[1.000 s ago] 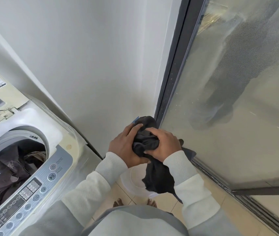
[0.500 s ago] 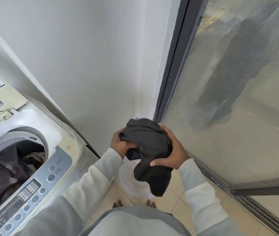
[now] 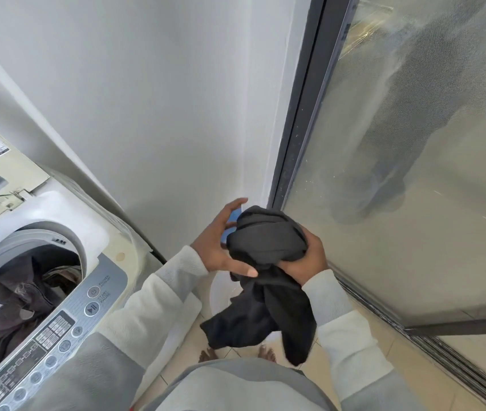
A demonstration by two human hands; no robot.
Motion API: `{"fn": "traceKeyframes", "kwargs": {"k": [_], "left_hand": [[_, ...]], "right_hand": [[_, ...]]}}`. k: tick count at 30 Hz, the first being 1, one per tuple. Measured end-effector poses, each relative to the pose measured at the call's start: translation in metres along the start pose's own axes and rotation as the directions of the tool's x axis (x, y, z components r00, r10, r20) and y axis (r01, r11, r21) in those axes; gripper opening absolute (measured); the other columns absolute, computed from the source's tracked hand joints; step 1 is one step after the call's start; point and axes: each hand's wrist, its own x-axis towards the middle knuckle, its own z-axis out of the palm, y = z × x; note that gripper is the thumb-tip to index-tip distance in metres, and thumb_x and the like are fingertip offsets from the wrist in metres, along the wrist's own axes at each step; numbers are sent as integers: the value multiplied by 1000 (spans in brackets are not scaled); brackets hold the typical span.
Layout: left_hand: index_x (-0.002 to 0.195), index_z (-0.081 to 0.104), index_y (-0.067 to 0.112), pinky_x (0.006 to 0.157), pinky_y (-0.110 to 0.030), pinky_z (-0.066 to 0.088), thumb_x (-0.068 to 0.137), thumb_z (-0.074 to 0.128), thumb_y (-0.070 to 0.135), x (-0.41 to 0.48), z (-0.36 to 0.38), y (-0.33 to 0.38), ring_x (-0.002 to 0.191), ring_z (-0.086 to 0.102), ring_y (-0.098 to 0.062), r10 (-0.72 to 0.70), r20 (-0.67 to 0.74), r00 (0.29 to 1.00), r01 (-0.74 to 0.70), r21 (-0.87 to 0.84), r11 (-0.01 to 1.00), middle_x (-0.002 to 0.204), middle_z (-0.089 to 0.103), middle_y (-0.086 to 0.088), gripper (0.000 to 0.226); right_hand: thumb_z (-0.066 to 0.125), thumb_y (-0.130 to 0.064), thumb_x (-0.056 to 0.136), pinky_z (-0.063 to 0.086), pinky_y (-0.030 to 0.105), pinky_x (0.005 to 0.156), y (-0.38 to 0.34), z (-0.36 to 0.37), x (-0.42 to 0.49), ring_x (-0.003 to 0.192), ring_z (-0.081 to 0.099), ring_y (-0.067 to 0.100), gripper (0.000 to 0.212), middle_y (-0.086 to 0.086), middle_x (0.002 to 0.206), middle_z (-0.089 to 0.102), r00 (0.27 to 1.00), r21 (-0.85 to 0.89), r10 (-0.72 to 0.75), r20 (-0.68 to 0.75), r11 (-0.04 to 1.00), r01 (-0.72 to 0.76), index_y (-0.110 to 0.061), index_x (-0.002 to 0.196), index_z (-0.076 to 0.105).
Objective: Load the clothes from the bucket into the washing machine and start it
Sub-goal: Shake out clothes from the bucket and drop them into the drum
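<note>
Both hands hold a black garment point(image 3: 268, 241) bunched at chest height, its loose end hanging down over the white bucket point(image 3: 219, 295) on the floor. My left hand point(image 3: 216, 244) cups the bundle's left side, thumb across the front and fingers stretched up behind it, with a small blue piece point(image 3: 233, 222) showing against the palm. My right hand point(image 3: 308, 259) grips the bundle from the right. The top-load washing machine point(image 3: 58, 221) stands at the left with its lid up. Dark clothes point(image 3: 13, 298) lie in its drum.
The machine's control panel point(image 3: 58, 327) with the start/pause button point(image 3: 91, 308) faces me at lower left. A white wall runs behind, and a dark-framed sliding glass door point(image 3: 413, 173) closes off the right. My bare feet stand on the tiled floor point(image 3: 324, 369) beside the bucket.
The garment has been turned in my hands and its tail now hangs lower. My left hand went from gripping the edge to lying along the bundle's side with fingers stretched.
</note>
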Motion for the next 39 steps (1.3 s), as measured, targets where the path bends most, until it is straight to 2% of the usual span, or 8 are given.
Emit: {"fn": "traceKeyframes", "kwargs": {"k": [6,9,13,18,25,31,35,39], "left_hand": [[109,45,55,86,-28,54,38,92,22,17,23,2,93,61,-1,-80,-167,983,107,159,982,104,62,21,91],[93,56,41,71,-21,50,28,80,30,16,17,-4,72,58,10,-156,-266,951,129,-114,985,84,64,22,71],[78,58,14,54,-15,50,22,74,20,11,12,-1,61,63,5,-189,-364,912,28,-403,915,63,69,16,59],[78,70,3,46,-17,51,37,60,-9,8,45,23,56,64,-15,-358,-254,898,32,-776,630,60,69,3,44],[126,31,-26,63,-14,51,60,67,-20,8,14,14,73,63,-7,-209,-19,978,180,-436,882,99,66,-25,75],[149,7,47,101,-13,40,33,97,38,10,-11,17,133,37,5,59,21,998,-61,158,985,150,28,19,147],[123,30,68,91,-7,42,40,91,36,11,18,13,117,52,3,-9,-175,984,80,402,912,118,53,35,109],[90,62,37,62,0,40,44,86,20,11,10,10,71,60,12,-121,-397,910,161,70,984,75,67,24,55]], "right_hand": [[80,-34,66,50,27,86,-43,-9,3,102,63,18,58,-9,110,67,967,-281,-141,213,939,198,-40,118,55],[88,-36,57,47,37,103,-49,-25,2,120,53,12,86,-16,128,56,919,-45,-189,347,975,218,-42,131,45],[84,-68,38,32,51,114,-42,-40,1,138,36,17,115,-18,144,39,931,-187,-161,329,955,231,-59,137,27],[94,-38,40,38,18,107,-20,-18,-2,132,41,-6,130,-26,142,43,919,201,-173,355,974,106,-41,148,23],[90,-36,41,49,12,87,3,-9,4,109,62,0,88,-20,115,67,977,294,-140,163,952,87,-32,122,56],[78,-51,44,50,17,85,-19,-13,6,91,60,-8,69,-37,94,61,947,-104,-182,265,971,215,-57,108,53],[80,-45,53,46,25,85,-46,-12,11,101,62,16,74,-22,96,54,925,-333,-194,327,893,304,-46,121,50],[88,-50,46,46,36,102,-53,-29,9,120,53,14,98,-15,126,54,870,-174,-196,452,937,302,-54,129,37]]}}
